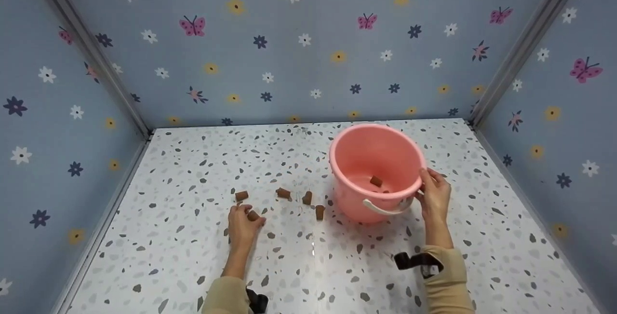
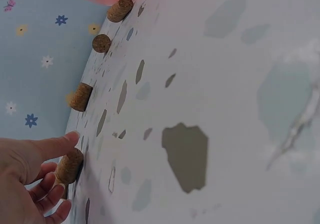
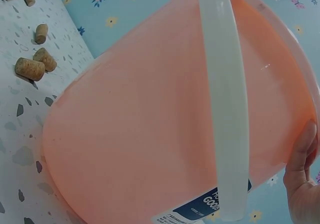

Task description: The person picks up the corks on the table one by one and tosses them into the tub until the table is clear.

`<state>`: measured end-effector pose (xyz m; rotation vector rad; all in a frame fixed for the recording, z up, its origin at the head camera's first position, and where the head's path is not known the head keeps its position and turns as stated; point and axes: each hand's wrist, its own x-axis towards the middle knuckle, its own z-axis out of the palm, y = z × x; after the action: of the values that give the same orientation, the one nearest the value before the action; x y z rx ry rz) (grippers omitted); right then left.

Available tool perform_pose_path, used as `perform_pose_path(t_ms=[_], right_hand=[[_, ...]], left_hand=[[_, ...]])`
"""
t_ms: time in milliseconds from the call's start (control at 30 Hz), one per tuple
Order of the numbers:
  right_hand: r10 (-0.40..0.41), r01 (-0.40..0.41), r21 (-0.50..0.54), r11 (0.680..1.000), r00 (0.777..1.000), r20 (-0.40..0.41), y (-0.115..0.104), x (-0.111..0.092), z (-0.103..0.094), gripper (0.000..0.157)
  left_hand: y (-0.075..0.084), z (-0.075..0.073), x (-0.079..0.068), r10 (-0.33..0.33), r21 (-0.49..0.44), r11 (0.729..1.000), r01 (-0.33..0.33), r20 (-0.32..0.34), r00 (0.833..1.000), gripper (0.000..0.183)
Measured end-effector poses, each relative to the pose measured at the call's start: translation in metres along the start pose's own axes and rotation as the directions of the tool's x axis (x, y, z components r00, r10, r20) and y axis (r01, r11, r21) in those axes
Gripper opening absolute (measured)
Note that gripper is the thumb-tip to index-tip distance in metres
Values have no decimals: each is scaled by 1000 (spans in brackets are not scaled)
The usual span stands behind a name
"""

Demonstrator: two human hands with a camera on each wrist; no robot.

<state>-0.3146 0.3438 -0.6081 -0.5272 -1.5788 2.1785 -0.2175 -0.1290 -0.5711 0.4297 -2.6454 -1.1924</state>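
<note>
A pink bucket with a white handle stands on the right half of the speckled table. My right hand grips its rim at the right, thumb and fingers on either side of the wall. A brown cork lies inside, with parts of others near it. My left hand is around a cork on the tabletop, its thumb extended over it and the other fingers loosely bent beside it. Just beyond lies another cork.
Between the left hand and the bucket lie three more corks, a far cork, a middle cork and a nearer cork. Blue flowered panels enclose the white speckled table at the back and both sides.
</note>
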Motion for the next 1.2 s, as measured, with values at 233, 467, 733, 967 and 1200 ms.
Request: perform_pose_path(t_ms=[233, 467, 733, 967, 1200], right_hand=[[91, -92, 38, 995, 995, 50, -45, -37, 15, 45], [-4, 1, 51, 999, 999, 54, -19, -20, 7, 55], [64, -71, 80, 994, 994, 87, -41, -39, 14, 50], [81, -80, -3, 997, 996, 31, -47, -41, 17, 55], [67, -73, 69, 995, 995, 77, -43, -40, 14, 49]], left_hand=[[-2, -2, -1, 21, -15, 1000, -21, -33, 999, 34], [-3, -2, -2, 5, -79, 997, -8, -36, 999, 24], [3, -1, -2, -17, -90, 996, 14, -37, 999, 22], [15, 1, -1, -37, -105, 994, 34, -29, 999, 28], [34, -1, -4, 45, -137, 989, -54, -68, 997, 29]])
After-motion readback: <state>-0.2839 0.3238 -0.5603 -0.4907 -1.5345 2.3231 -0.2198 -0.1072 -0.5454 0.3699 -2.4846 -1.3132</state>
